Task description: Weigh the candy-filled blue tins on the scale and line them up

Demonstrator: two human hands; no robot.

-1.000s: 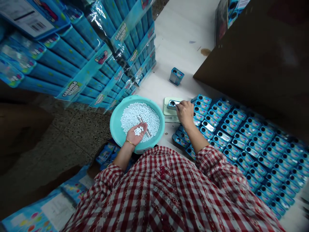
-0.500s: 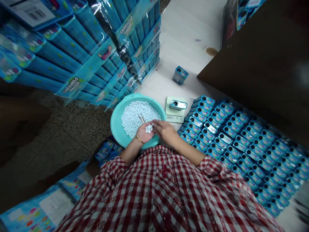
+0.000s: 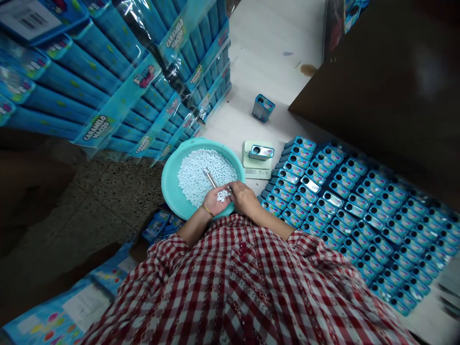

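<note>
My left hand (image 3: 214, 202) is palm up and cupped around a small heap of white candies (image 3: 223, 195), above the near side of a turquoise basin (image 3: 170, 184). My right hand (image 3: 244, 197) meets it from the right, fingers bent and pinched at the heap's edge; a pale candy shows at the fingertips, partly hidden. Loose white candies (image 3: 197, 177) fill much of the basin. A metal tube-shaped scoop (image 3: 210, 178) lies in them, its lower end behind my left hand. Right of the basin, a blue tin (image 3: 261, 152) with a round hole rests on a pale scale (image 3: 257, 173).
Another blue tin (image 3: 263, 108) stands behind the scale. Rows of open-holed blue tins (image 3: 338, 199) cover the right side. Wrapped packs of tins (image 3: 118, 96) are stacked at the left. A large brown box (image 3: 377, 81) blocks the back right. A cardboard box (image 3: 142, 247) sits below left.
The view has shifted slightly, so the surroundings appear a little further left and up. My right fingers still work at the candies in my left palm.
</note>
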